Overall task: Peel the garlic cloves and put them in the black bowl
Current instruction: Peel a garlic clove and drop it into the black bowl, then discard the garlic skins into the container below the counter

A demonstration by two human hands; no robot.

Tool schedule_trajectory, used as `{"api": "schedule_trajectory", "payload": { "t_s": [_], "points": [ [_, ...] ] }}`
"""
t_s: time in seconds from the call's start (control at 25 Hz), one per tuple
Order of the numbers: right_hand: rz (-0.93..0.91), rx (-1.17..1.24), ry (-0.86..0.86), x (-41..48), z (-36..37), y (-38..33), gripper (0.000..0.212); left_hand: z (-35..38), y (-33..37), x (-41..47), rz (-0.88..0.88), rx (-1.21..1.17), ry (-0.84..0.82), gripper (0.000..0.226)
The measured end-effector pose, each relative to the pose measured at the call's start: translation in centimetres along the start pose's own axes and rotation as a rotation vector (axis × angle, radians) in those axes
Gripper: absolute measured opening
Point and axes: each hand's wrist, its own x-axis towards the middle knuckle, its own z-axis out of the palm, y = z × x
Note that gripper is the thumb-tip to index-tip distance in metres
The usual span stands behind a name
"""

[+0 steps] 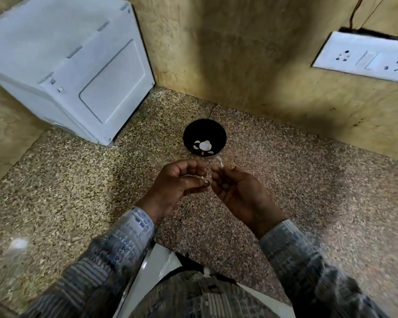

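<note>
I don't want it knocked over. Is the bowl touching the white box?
Apart. The head view shows bare counter between the bowl and the white box.

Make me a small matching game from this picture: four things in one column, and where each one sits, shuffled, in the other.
Things
1. black bowl
2. white box
3. socket panel
4. white garlic pieces

Places
A. on the wall at the right
B. in the back left corner of the speckled counter
C. inside the bowl
D. on the counter, middle, near the back wall

Pairs: 1-D, 2-B, 3-A, 4-C
</note>
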Motion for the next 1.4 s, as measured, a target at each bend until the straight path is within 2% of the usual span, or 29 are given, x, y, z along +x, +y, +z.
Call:
{"api": "schedule_trajectory", "payload": {
  "t_s": [0.16, 0.28, 0.56, 0.72, 0.88, 1.08, 1.24, 1.4],
  "points": [
    [0.021, 0.009, 0.234, 2.9, -2.8, 1.5, 0.01, -2.7, -5.1, 4.2, -0.26, 0.07, 0.213, 0.022],
    [0.033, -0.039, 0.33, 3.9, -4.8, 2.9, 0.014, -3.8, -7.9, 7.0, -0.379, 0.075, 0.277, 0.019],
    [0.071, -0.092, 0.496, 5.0, -6.1, 7.3, 0.013, -1.5, -8.8, 11.9, -0.381, 0.123, 0.329, 0.016],
    [0.062, -0.063, 0.531, 5.6, -5.3, 8.2, 0.016, -2.9, -8.5, 10.4, -0.341, 0.118, 0.302, 0.021],
    [0.065, -0.106, 0.448, 6.1, -4.4, 8.0, 0.015, -6.0, -8.8, 6.7, -0.332, 0.032, 0.265, 0.018],
    [0.102, -0.289, 0.212, 5.8, -2.8, 7.1, 0.017, -8.8, -10.0, 3.5, -0.318, -0.199, 0.395, 0.016],
    [0.113, -0.445, 0.04, 4.5, -0.6, 6.9, 0.017, -7.6, -9.2, -0.1, -0.209, -0.465, 0.471, 0.017],
    [0.153, -0.501, -0.118, 1.6, 0.3, 8.1, 0.017, -6.1, -9.2, -5.0, -0.103, -0.648, 0.541, 0.017]
  ]
}}
